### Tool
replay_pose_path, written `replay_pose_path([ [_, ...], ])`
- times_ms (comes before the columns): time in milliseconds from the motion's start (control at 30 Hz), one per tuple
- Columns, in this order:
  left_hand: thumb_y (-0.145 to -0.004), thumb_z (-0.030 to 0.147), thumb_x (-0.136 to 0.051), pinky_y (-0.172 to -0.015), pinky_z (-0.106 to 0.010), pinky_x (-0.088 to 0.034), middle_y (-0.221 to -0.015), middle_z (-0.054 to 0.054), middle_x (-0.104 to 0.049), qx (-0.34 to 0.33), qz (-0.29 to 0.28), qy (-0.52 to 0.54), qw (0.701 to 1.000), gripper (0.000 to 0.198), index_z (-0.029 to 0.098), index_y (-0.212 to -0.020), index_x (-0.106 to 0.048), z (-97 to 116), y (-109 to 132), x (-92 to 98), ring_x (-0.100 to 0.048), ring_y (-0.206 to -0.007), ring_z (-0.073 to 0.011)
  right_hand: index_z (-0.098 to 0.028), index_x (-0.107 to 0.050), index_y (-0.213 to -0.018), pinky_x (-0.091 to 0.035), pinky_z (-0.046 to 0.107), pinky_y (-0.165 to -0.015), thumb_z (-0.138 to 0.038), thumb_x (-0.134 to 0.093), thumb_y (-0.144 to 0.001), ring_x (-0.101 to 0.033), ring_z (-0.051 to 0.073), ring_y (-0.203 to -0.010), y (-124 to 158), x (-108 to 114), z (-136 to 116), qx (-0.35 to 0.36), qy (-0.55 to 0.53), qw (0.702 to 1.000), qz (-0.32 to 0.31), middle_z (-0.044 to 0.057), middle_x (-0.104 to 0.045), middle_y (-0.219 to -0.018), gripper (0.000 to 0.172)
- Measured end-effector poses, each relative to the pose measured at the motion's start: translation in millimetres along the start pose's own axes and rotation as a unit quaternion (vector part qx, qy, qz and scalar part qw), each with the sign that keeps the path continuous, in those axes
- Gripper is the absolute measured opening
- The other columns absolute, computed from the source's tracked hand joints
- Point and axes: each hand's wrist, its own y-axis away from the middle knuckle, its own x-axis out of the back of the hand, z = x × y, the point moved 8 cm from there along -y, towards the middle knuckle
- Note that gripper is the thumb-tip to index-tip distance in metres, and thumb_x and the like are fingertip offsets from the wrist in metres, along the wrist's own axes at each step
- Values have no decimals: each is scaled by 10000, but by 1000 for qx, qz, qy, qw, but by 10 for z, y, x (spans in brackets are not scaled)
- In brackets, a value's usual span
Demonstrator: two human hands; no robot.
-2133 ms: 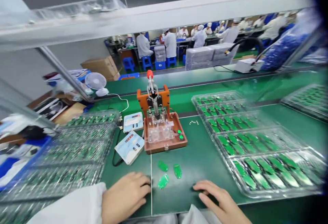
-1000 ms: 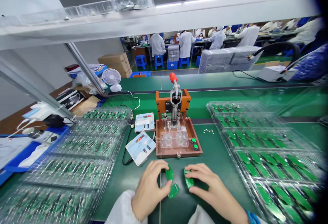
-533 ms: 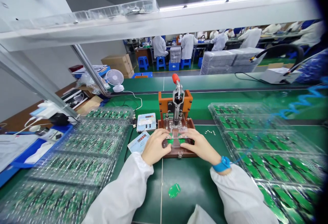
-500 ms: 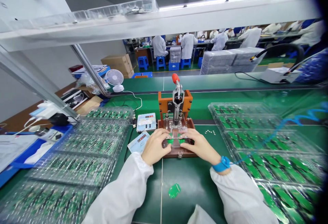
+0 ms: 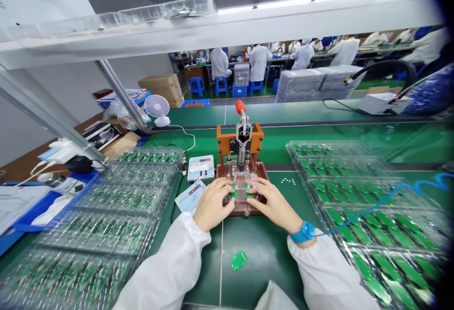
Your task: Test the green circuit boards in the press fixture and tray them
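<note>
Resting over a clear plastic holder (image 5: 241, 200) on the base of a hand press (image 5: 240, 137), the left hand (image 5: 213, 203) and right hand (image 5: 275, 206) lie close together near the middle of the tabletop (image 5: 264, 272). The fingers (image 5: 222, 189) of both hands are spread and slightly curled, their tips on or just beside two small green circuit boards (image 5: 233, 192) set in the holder, one under each hand. The fingers hide whether they are clamped on the boards or only resting there. These boards look light, thin and stiff, likely to crack under a twist, so they seem best held by their edges, clear of the soldered parts. A loose green board (image 5: 239, 260) lies on the tabletop toward its near edge, between the two white sleeves (image 5: 166, 265). Clear trays of boards (image 5: 124, 199) stand left of the press, and more clear trays (image 5: 369, 225) stand right of it. A blue wrist strap (image 5: 303, 232) circles the right wrist, and its blue cord (image 5: 386, 201) runs off to the right over those trays.
</note>
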Motion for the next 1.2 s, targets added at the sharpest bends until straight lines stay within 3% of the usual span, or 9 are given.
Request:
replay_pose_path([
  [167, -936, 236, -632, -1137, -577, -406, -1444, -133, -529, 8, 48, -20, 999, 265, 174, -1193, -621, 35, 216, -2, -406, -1413, -339, -245, -737, -1070, -424, 524, -1149, -432, -603, -973, -487, 307, -1367, 32, 227, -94, 12, -10, 999, 47, 69, -623, -1359, 250],
  [300, -966, 244, -588, -1044, -507, -488, -1328, -143, -586, -22, 135, -18, 990, 296, 187, -1256, -573, 235, 522, 36, -536, -1265, -293, -227, -702, -1105, -498, 497, -1061, -372, -515, -1000, -633, 274, -1171, -65, 826, -176, -10, -20, 981, 194, 92, -681, -1229, 259],
  [400, -949, 201, -577, -1056, -484, -494, -1298, -136, -621, -130, 103, -23, 986, 312, 175, -1260, -576, 494, 702, -142, -547, -1264, -283, -221, -640, -1216, -534, 433, -1015, -366, -514, -1000, -617, 250, -1193, -370, 1247, -448, 6, -39, 963, 265, 87, -654, -1268, 289],
  [500, -943, 169, -543, -1128, -524, -457, -1432, -154, -549, -175, 40, -43, 983, 387, 146, -1330, -550, 570, 788, -367, -445, -1400, -306, -235, -582, -1331, -461, 413, -1112, -358, -558, -976, -537, 236, -1313, -927, 1465, -800, 38, -59, 966, 249, 63, -587, -1394, 377],
  [600, -946, 164, -524, -1146, -539, -453, -1487, -159, -504, -169, 6, -54, 984, 419, 133, -1364, -521, 524, 804, -472, -418, -1431, -300, -184, -628, -1267, -374, 467, -1178, -418, -616, -976, -532, 278, -1324, -1532, 1495, -937, -7, -94, 977, 191, 109, -623, -1348, 374],
  [767, -929, 124, -488, -1156, -558, -448, -1495, -146, -499, -154, -16, -60, 986, 413, 153, -1338, -532, 482, 805, -500, -446, -1416, -290, -86, -704, -1010, -598, 407, -814, -476, -479, -1060, -728, 256, -842, -2035, 1369, -1120, -42, -152, 983, 97, 158, -739, -928, 453],
  [867, -907, 84, -467, -1160, -564, -444, -1498, -135, -495, -147, -22, -58, 987, 429, 164, -1322, -540, 472, 808, -516, -437, -1422, -283, -110, -670, -1178, -583, 313, -788, -309, -449, -1076, -707, 183, -852, -1860, 1400, -1390, -3, -167, 978, 125, 107, -736, -1000, 314],
  [1033, -889, 62, -464, -1146, -567, -453, -1493, -132, -495, -137, -23, -44, 989, 440, 172, -1307, -545, 459, 808, -531, -446, -1409, -284, -211, -640, -1300, -525, 288, -967, -246, -502, -1070, -661, 162, -1078, -1004, 1385, -1911, 169, -99, 956, 221, 33, -705, -1181, 271],
  [1200, -895, 77, -482, -1148, -560, -445, -1480, -117, -506, -122, -23, -26, 992, 392, 189, -1260, -574, 466, 798, -524, -438, -1408, -284, -254, -616, -1345, -474, 279, -1071, -134, -499, -1063, -597, 157, -1228, -475, 1119, -1914, 215, -24, 952, 216, 8, -649, -1306, 327],
])
